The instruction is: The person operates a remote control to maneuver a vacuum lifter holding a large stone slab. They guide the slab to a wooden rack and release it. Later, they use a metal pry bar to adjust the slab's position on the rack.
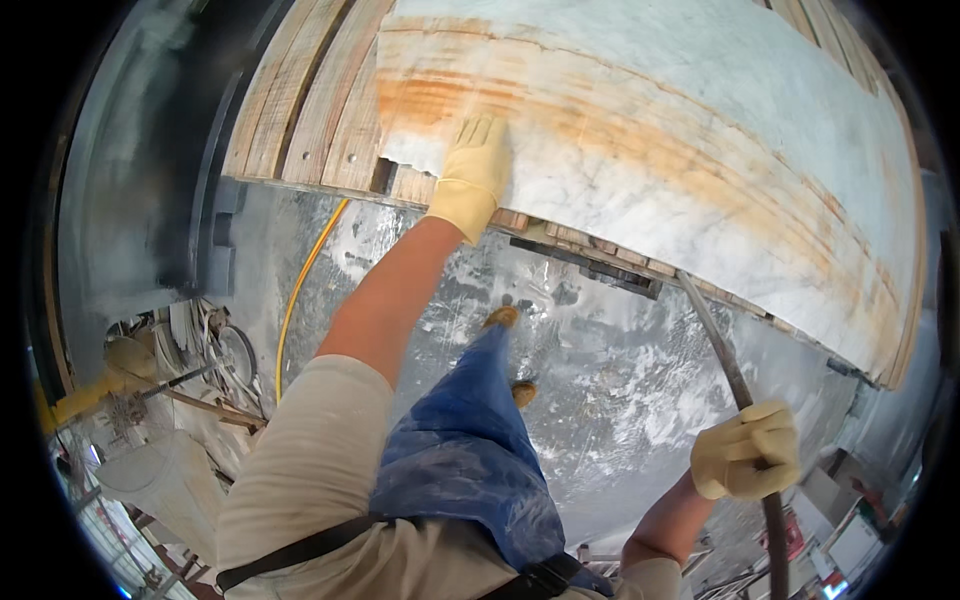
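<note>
A large polished stone slab [640, 150], white and grey with orange-brown veins, lies on a wooden plank table [330, 110]. My left hand [477, 165], in a pale yellow glove, rests on the slab near its front left corner, fingers stretched out flat. Low on the right, my right hand [748, 452], gloved alike, is wrapped round a long dark metal bar, apparently a pry bar [722, 345]. The bar's far end meets the table's front edge just under the slab; whether it goes beneath the stone is hidden.
A yellow hose [303, 280] runs along the wet, white-streaked floor [620, 390]. Dark machinery [150, 170] stands at the left of the table. Coiled cables and scrap [215, 350] lie at the lower left. Clutter [830, 500] fills the lower right. My blue apron [470, 440] hangs below me.
</note>
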The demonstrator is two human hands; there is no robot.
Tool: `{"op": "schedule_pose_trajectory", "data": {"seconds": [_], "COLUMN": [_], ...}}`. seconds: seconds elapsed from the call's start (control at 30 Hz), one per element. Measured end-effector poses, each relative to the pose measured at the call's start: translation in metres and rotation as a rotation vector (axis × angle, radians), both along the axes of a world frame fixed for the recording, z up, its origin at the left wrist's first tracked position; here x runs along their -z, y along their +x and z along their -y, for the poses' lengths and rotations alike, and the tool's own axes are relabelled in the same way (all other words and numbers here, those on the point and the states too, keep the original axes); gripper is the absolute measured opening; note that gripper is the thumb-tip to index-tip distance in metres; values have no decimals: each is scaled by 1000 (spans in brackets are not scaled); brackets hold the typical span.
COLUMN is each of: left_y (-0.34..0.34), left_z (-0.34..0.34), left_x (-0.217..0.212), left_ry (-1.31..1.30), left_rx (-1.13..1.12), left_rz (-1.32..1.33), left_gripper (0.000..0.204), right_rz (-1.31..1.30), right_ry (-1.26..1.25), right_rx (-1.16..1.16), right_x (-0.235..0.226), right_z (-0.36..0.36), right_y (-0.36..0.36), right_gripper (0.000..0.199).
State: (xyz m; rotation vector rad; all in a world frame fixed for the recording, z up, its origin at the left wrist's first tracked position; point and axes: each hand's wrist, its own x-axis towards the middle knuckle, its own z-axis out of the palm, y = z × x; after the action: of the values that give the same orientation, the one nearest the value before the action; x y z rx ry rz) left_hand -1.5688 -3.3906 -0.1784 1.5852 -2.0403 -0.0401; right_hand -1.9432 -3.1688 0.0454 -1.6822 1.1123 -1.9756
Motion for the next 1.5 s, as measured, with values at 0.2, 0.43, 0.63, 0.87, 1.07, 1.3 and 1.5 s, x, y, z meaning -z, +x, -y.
{"op": "schedule_pose_trajectory", "data": {"seconds": [0.2,0.43,0.63,0.87,1.07,1.3,1.5], "left_y": [3,9,14,5,10,5,5], "left_z": [20,56,48,39,52,57,62], "left_x": [3,32,26,9,8,12,19], "left_ry": [-47,-155,-82,-139,-214,-218,-298], "left_rx": [-19,-45,27,61,91,14,0], "left_rz": [-35,57,27,4,-2,49,22], "left_gripper": [36,35,33,35,33,29,24], "right_rz": [-56,-457,-120,-73,-62,-63,-130], "right_ry": [149,200,-56,-138,4,84,27], "right_rx": [125,514,134,268,105,222,73], "right_x": [-30,-40,2,55,16,9,14], "right_z": [81,88,-11,-10,45,47,46], "right_y": [4,17,-3,-3,-13,-8,-31], "right_gripper": [27,20,53,60,70,71,61]}}
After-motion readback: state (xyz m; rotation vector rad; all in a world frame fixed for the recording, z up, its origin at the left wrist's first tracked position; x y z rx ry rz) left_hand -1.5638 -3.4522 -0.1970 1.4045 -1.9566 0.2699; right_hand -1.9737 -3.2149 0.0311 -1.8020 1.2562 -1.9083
